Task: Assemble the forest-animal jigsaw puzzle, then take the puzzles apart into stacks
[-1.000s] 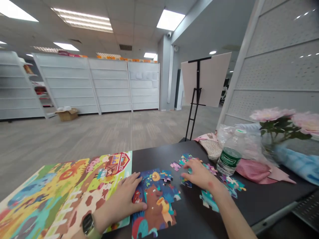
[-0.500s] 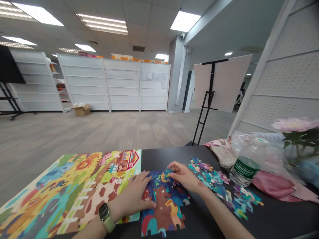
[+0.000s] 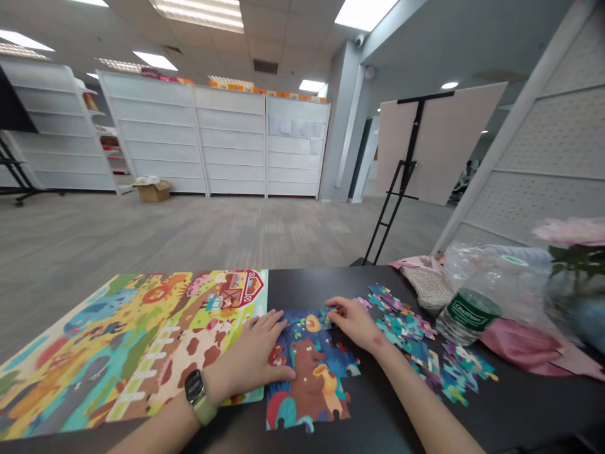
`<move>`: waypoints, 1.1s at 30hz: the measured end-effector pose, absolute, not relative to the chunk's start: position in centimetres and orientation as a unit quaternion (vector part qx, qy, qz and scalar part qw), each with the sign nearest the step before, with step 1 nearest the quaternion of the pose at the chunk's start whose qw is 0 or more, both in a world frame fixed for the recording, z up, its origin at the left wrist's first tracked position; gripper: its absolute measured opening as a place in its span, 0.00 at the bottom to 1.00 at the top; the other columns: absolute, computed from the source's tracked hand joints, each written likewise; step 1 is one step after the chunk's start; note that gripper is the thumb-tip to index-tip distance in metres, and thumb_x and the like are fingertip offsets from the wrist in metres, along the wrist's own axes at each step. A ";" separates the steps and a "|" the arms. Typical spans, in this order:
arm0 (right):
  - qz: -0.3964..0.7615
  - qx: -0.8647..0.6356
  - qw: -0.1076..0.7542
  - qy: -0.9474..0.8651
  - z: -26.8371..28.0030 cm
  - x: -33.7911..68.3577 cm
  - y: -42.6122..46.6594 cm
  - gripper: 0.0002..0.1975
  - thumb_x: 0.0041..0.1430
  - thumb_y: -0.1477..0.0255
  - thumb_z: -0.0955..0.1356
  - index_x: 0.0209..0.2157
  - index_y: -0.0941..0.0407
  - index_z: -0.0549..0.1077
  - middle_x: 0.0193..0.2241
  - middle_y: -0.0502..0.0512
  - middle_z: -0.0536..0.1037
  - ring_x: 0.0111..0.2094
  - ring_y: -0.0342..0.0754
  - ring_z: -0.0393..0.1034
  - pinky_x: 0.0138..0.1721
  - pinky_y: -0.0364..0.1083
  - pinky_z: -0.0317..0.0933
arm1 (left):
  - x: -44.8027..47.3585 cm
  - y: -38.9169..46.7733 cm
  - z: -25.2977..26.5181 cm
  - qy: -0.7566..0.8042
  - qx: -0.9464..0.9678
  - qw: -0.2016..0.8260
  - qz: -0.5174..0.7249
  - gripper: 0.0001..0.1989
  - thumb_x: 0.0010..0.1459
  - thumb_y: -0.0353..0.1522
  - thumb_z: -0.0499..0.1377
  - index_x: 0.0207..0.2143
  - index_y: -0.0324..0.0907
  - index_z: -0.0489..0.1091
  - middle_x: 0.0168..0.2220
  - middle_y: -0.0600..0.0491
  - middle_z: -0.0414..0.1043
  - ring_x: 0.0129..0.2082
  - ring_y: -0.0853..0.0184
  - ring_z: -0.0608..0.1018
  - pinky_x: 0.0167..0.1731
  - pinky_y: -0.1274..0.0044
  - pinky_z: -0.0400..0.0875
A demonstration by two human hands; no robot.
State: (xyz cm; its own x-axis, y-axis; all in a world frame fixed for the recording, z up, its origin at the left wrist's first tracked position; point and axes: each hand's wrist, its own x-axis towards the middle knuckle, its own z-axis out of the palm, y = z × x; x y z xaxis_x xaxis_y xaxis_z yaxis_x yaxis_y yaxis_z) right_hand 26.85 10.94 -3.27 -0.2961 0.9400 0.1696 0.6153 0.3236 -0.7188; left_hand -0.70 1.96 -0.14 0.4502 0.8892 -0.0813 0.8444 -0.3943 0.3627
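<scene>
A partly joined jigsaw puzzle (image 3: 307, 384) with a brown bear on a dark blue ground lies on the black table. My left hand (image 3: 258, 353), wearing a watch (image 3: 195, 386), rests flat with fingers spread over the puzzle's left edge and the neighbouring picture. At the puzzle's upper right corner, my right hand (image 3: 353, 323) has its fingers curled in a pinch on a small puzzle piece (image 3: 326, 313), mostly hidden by the fingertips. Right of that hand, loose puzzle pieces (image 3: 401, 328) lie in a spread-out heap.
Colourful animal pictures (image 3: 189, 353) cover the table's left side. Along the right stand a water bottle (image 3: 467, 315) with a green label, a pink cloth bag (image 3: 520, 347), clear plastic and a flower vase (image 3: 571, 296). Beyond the table are an easel (image 3: 401, 176) and white shelves (image 3: 227, 139).
My right hand's fingertips have shifted slightly right, to the puzzle's upper right corner, and curl closer to its surface. My left hand stays put. The camera view has tilted down a little.
</scene>
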 end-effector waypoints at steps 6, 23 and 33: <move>0.212 -0.518 0.276 -0.781 -2.6 26.6 10.2 0.12 0.54 0.73 0.67 0.38 0.56 0.81 0.38 0.57 0.79 0.37 0.49 0.73 0.43 0.47 0.64 | -0.7 1.9 -0.1 0.519 0.836 0.170 0.051 0.47 0.54 0.57 0.60 0.67 0.38 0.57 0.70 0.40 0.47 0.70 0.49 0.52 0.66 0.54 0.48; 0.161 -0.550 0.256 -0.779 -3.5 26.1 11.1 0.13 0.56 0.72 0.67 0.40 0.56 0.82 0.41 0.58 0.80 0.43 0.52 0.73 0.49 0.48 0.63 | -0.7 1.9 -0.4 0.520 0.836 0.166 0.059 0.47 0.53 0.60 0.58 0.66 0.41 0.57 0.70 0.41 0.48 0.69 0.46 0.53 0.65 0.53 0.50; 0.157 -0.547 0.284 -0.772 -4.3 26.1 11.4 0.12 0.52 0.69 0.69 0.37 0.56 0.82 0.39 0.59 0.78 0.43 0.54 0.72 0.48 0.50 0.63 | -0.3 1.8 0.4 0.528 0.833 0.160 0.037 0.46 0.54 0.57 0.59 0.66 0.39 0.58 0.70 0.40 0.49 0.69 0.48 0.53 0.66 0.55 0.50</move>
